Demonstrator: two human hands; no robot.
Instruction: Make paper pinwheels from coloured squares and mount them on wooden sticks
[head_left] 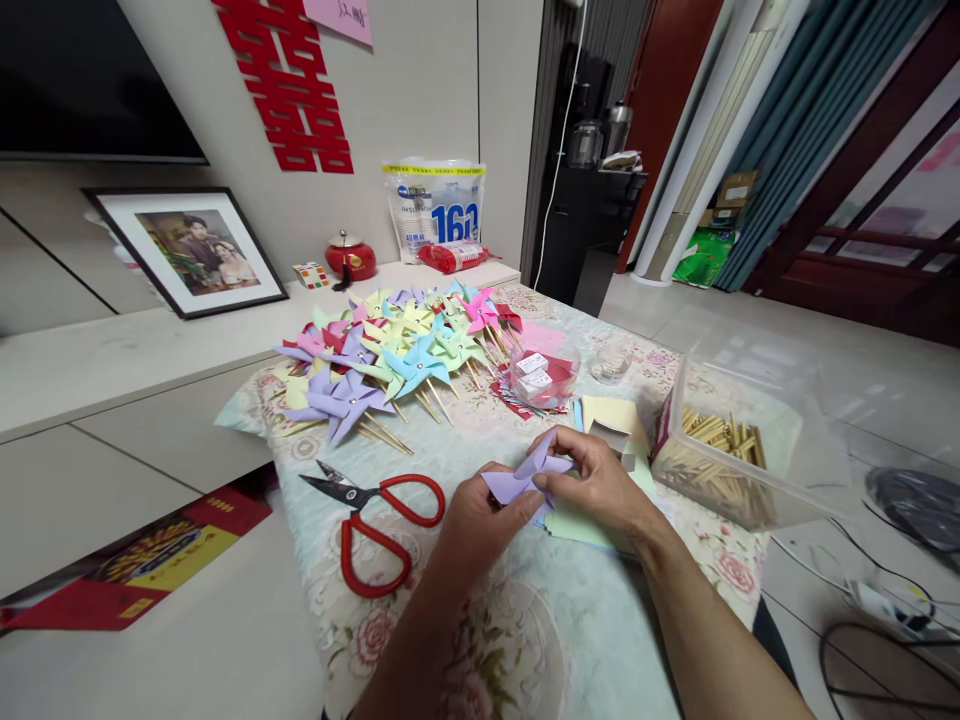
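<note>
Between both hands is a purple paper pinwheel [517,484], its blades folded in toward the middle. My left hand [480,515] pinches its left side, thumb on top. Fingers of my right hand [596,485] grip the right side and press near the centre. No stick shows on this pinwheel. Beneath and beside the right hand lie coloured paper sheets [581,527]. Scissors [375,510] with red handles rest on the floral tablecloth [525,640], left of my left hand, blades apart. Finished pinwheels [416,365] on wooden sticks are heaped farther back.
A clear bin [720,490] of wooden sticks [724,440] stands at the right. Behind the hands are a round clear container [544,375] and a small clear dish [610,365]. A framed photo [195,250] and a red jar [351,257] stand on the cabinet. Cables [862,590] lie at lower right.
</note>
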